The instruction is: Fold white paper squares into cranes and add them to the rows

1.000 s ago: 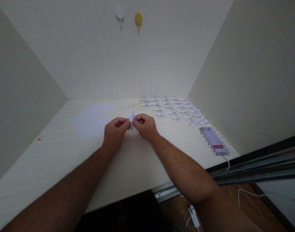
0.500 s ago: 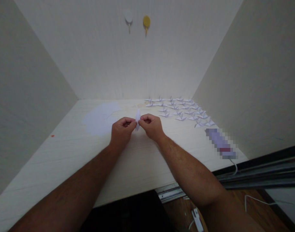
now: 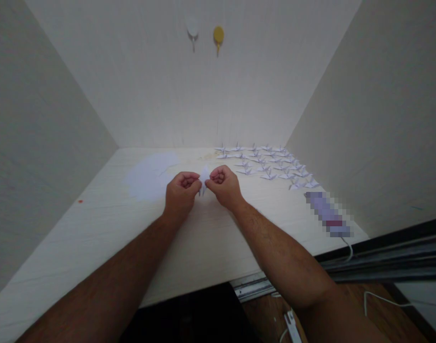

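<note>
Between my two hands, above the middle of the white table (image 3: pixel 203 238), is a small piece of folded white paper (image 3: pixel 204 177), held upright with its points up and down. My left hand (image 3: pixel 181 190) pinches its left side between thumb and fingers. From the right, my right hand (image 3: pixel 224 186) grips the paper's other side, thumb against it and fingers curled. The fingertips hide part of the folds. Beyond my right hand, several folded paper cranes (image 3: pixel 268 175) stand in rows. Left of my left hand lies a spread of white paper sheets (image 3: pixel 146 177).
A blurred-out oblong object (image 3: pixel 327 213) with a white cable lies at the table's right edge. Walls rise at the back and both sides. A white hook (image 3: pixel 192 28) and a yellow hook (image 3: pixel 218 34) hang on the back wall. A power strip (image 3: pixel 292 326) is below, right.
The fingers of both hands have opened slightly around the folded paper, and its upper part looks wider. The whole view has shifted a little.
</note>
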Tool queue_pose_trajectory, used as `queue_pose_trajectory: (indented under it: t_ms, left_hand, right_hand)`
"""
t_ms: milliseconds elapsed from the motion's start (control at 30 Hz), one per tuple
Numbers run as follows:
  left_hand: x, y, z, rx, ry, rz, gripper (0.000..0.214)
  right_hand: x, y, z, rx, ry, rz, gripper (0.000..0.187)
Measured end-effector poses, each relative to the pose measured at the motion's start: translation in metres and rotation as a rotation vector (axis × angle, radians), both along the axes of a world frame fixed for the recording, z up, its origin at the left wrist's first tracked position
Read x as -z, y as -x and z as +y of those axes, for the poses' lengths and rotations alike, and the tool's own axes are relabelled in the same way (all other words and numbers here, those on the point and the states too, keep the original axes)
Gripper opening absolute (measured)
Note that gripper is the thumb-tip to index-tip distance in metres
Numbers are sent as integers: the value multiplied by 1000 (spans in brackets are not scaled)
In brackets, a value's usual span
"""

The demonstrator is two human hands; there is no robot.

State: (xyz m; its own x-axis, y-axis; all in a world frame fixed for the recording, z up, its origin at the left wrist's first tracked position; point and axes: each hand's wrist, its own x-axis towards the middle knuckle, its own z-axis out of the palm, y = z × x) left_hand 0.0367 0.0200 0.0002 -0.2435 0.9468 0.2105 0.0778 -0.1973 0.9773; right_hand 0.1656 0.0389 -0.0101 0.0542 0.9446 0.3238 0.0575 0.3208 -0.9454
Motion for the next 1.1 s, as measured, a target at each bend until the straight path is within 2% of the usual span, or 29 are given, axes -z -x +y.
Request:
queue_pose_trajectory:
  t_ms: [167, 333, 533, 700, 1000, 1100]
  left_hand:
    - [-1, 1, 0, 33, 43, 50, 20]
    - [4, 6, 4, 96, 46, 86, 14]
    - [12, 8, 9, 142, 71, -91, 19]
    - [14, 9, 11, 196, 92, -171, 22]
    - [14, 10, 8, 204, 47, -2, 19]
    - [13, 11, 8, 249, 33, -34, 21]
  right_hand:
    - [4, -1, 3, -26, -2, 12, 24]
    - [5, -2, 3, -25, 5, 12, 23]
    - [0, -3, 2, -115, 78, 140, 17]
    - [-4, -4, -1, -159, 127, 164, 20]
    - [-1, -2, 0, -137, 120, 159, 21]
    - [-1, -2, 0, -139, 132, 142, 22]
